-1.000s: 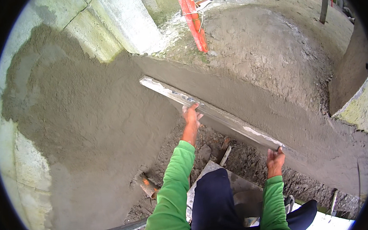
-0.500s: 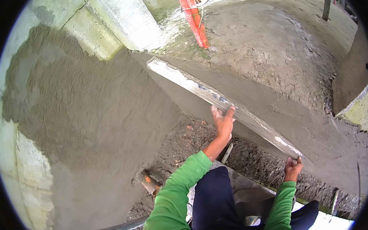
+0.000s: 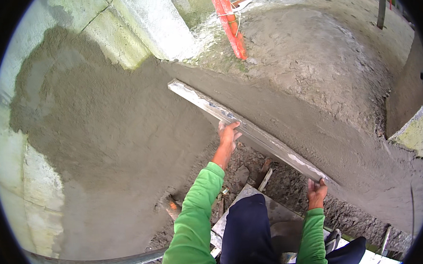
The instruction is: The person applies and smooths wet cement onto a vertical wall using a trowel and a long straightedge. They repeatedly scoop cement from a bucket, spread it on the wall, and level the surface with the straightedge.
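A long, straight metal screed bar (image 3: 265, 141), smeared with mortar, lies slantwise along the edge of the wet mortar ledge (image 3: 288, 113). Near the bar's middle, my left hand (image 3: 228, 136) grips its near edge, thumb on top. My right hand (image 3: 317, 191) pinches the near right end, fingers under it and thumb above. The bar's far left end reaches toward the foot of the concrete wall. To the left spreads a wall face of fresh grey mortar (image 3: 109, 123), rough higher up and smoother lower down.
Red-painted poles (image 3: 228, 22) tied with wire stand beyond the bar. A bent grey pipe (image 3: 93, 263) crosses the lower left. Below my hands are rubble, an orange-marked pipe stub (image 3: 171, 207) and a board (image 3: 279, 210) under my legs. A concrete block (image 3: 414, 127) stands at right.
Both hands have drawn the bar toward me and to the left along the mortar edge, keeping their grip. The view has shifted slightly.
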A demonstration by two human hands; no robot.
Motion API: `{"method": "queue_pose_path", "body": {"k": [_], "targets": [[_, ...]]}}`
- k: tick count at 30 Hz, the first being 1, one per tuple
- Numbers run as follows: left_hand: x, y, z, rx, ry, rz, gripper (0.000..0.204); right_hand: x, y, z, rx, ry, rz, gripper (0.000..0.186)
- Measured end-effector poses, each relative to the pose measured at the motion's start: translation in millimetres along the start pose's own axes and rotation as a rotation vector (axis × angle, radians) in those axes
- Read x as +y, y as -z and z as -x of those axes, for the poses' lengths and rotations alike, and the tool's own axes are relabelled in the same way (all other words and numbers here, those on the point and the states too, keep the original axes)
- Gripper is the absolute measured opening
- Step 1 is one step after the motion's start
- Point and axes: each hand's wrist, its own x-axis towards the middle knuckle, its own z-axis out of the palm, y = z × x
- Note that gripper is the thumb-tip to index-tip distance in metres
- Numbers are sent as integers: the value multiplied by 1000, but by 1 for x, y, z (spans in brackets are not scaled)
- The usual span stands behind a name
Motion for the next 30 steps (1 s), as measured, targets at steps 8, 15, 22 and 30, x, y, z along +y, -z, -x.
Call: {"method": "queue_pose_path", "body": {"k": [8, 15, 22, 30], "targets": [[44, -20, 0, -46, -50, -79, 55, -3, -39, 20, -17, 12, -45, 33], [30, -78, 72, -83, -111, -118, 63, -44, 3, 2, 65, 68, -114, 34], [-11, -116, 120, -104, -1, -122, 88, -93, 57, -60, 231, 74, -161, 31], [-49, -153, 175, -328, 120, -103, 103, -152, 95, -77, 389, 162, -182, 23]]}}
